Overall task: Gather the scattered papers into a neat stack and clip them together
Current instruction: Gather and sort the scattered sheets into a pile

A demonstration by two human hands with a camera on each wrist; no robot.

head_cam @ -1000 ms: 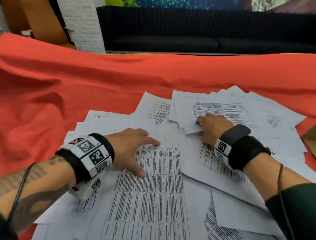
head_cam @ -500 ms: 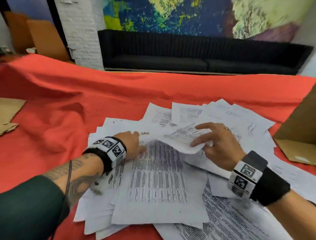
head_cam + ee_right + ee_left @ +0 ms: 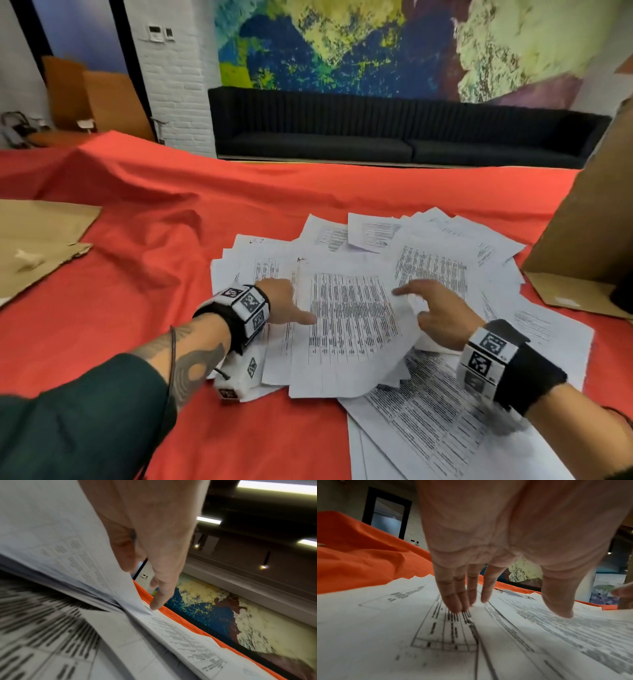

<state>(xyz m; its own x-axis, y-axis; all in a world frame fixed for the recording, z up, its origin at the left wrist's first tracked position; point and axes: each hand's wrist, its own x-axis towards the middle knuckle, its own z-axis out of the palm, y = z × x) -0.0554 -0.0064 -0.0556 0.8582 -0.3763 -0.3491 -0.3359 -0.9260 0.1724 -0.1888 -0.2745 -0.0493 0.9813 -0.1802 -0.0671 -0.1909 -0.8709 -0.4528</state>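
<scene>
White papers (image 3: 352, 329) newly overlapped centre; left hand (image 3: 281, 303) flat, fingers spread; right hand (image 3: 442, 315) pinching lifted sheet (image 3: 72, 555); gathering barely begun.

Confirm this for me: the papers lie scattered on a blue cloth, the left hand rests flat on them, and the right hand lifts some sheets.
One detail is wrong: the cloth is red-orange, not blue, as the head view shows. The rest stands: the papers lie scattered on it, the left hand rests flat on them with straight fingers, and the right hand lifts some sheets.
</scene>
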